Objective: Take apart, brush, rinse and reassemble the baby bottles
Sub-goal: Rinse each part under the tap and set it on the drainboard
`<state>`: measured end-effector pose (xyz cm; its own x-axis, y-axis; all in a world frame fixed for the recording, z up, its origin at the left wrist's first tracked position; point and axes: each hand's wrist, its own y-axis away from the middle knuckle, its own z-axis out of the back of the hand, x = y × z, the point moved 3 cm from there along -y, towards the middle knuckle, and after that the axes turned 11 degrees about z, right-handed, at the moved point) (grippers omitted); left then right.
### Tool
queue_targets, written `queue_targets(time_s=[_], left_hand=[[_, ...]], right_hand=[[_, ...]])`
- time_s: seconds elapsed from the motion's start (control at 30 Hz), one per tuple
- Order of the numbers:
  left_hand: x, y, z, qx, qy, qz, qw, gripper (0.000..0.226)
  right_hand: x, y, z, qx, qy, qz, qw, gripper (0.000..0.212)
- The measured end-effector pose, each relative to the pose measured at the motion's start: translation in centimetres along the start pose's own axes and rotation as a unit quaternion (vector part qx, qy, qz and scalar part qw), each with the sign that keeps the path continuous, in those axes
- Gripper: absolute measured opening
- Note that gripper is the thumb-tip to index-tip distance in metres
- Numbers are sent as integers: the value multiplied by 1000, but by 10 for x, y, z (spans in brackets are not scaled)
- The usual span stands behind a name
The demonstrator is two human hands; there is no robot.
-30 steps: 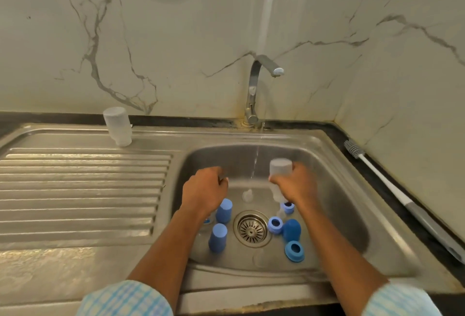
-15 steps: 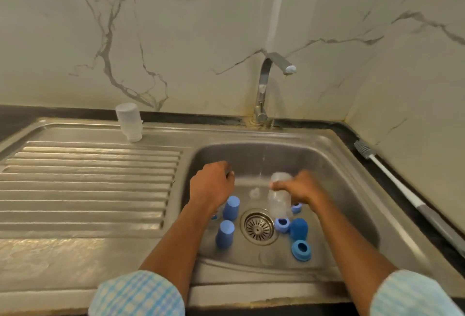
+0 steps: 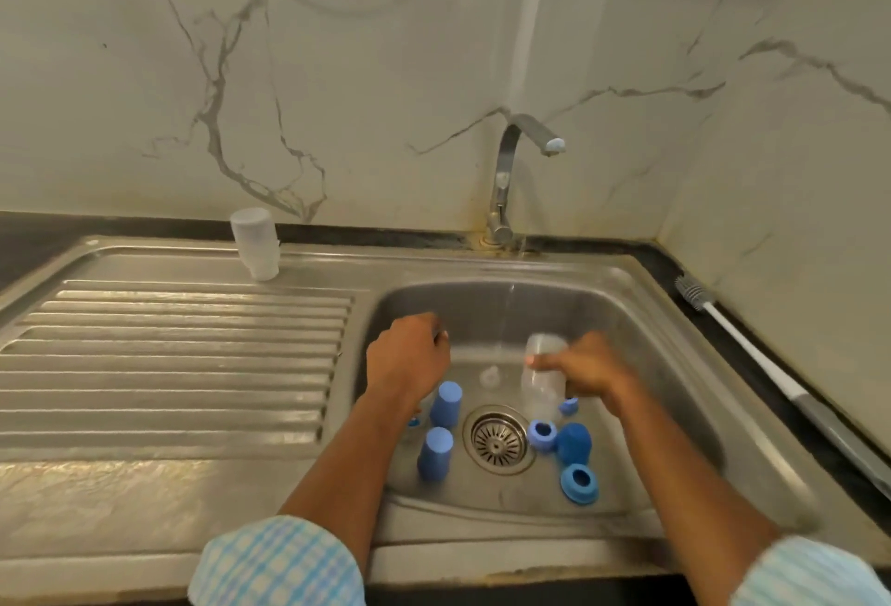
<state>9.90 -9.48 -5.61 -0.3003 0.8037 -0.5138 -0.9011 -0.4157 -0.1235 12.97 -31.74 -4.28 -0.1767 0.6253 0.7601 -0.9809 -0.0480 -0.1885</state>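
Note:
My right hand (image 3: 595,369) grips a clear baby bottle (image 3: 544,379), held upside down over the sink basin (image 3: 675,388), close to a thin stream of water from the tap (image 3: 511,171). My left hand (image 3: 410,355) hovers over the basin's left side with its fingers curled; whether it holds anything is hidden. On the basin floor stand two blue caps (image 3: 446,404) (image 3: 435,453) left of the drain (image 3: 499,439). Right of the drain lie blue collar rings (image 3: 542,435) (image 3: 580,484) and a darker blue cap (image 3: 573,444). A clear teat (image 3: 490,376) lies behind the drain.
A white upturned bottle (image 3: 255,241) stands at the back of the ribbed draining board (image 3: 168,364). A bottle brush (image 3: 752,355) with a white and grey handle lies on the dark counter along the right wall. Marble walls close off the back and right.
My right hand has lowered and turned the clear bottle from high under the tap down towards the drain. My left hand has stayed nearly still. The view has shifted a little.

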Motion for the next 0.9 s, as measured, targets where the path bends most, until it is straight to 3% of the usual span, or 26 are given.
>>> queue_targets(time_s=[0.03, 0.13, 0.17, 0.23, 0.3, 0.37, 0.43, 0.5, 0.57, 0.9], left_hand=[[1, 1, 0, -1, 1, 2, 1000, 22], [6, -4, 6, -13, 11, 18, 1000, 22], [6, -5, 7, -15, 9, 19, 1000, 22], [4, 0, 5, -12, -1, 11, 1000, 22], [3, 2, 6, -6, -6, 6, 1000, 23], [4, 0, 9, -12, 5, 16, 1000, 23], [6, -2, 9, -14, 6, 20, 1000, 23], [3, 2, 10, -11, 7, 18, 1000, 22], [0, 6, 9, -7, 9, 3, 1000, 23], [57, -8, 55, -52, -34, 15, 998, 27]], right_hand=[[-3, 5, 0, 14, 10, -17, 1000, 34], [10, 6, 10, -146, -29, 89, 985, 39], [13, 5, 9, -126, -9, 95, 987, 42], [0, 3, -4, 32, 34, -11, 999, 45], [-6, 2, -10, 4, 24, -20, 1000, 44], [4, 2, -4, -113, -10, 48, 992, 42], [7, 4, -10, -60, 6, 52, 997, 41], [-3, 4, -16, 2, 30, -13, 999, 42], [-6, 4, -18, -26, 20, -13, 999, 47], [120, -45, -104, 61, -67, 170, 981, 61]])
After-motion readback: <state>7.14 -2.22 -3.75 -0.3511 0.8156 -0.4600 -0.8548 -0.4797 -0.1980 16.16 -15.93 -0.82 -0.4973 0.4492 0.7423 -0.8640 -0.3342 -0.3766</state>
